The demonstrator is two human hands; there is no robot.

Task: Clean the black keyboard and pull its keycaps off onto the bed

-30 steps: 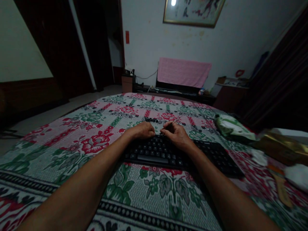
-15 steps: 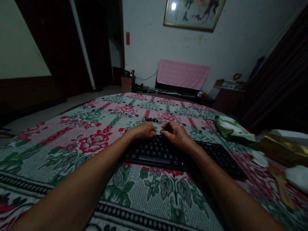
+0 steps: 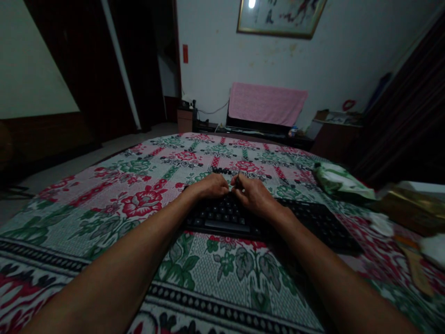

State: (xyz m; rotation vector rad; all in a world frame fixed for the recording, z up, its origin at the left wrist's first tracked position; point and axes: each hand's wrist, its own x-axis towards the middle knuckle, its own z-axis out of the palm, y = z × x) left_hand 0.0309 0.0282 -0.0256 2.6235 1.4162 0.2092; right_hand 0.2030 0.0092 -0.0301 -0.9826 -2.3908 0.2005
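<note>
A black keyboard [image 3: 225, 227] lies on a flowered tablecloth, partly covered by both hands and forearms. My left hand [image 3: 212, 185] is over its upper rows, fingers curled in and tips hidden against the keys. Close beside it, my right hand [image 3: 253, 192] has thumb and forefinger bent together in a pinch. Whatever sits between those fingers is too small and dark to make out. Just beyond the hands, several small black pieces that look like loose keycaps [image 3: 222, 170] form a short row on the cloth.
On the right lie a green-and-white tissue packet [image 3: 340, 183], a golden box [image 3: 410, 206], crumpled white tissue [image 3: 381, 224] and a wooden-handled brush [image 3: 415, 269]. A pink towel [image 3: 267, 103] covers a dark screen against the far wall.
The right hand's thumb and fingers have drawn closer together, and it is slightly nearer the left hand. The view has shifted a little; the keyboard stays in place on the cloth.
</note>
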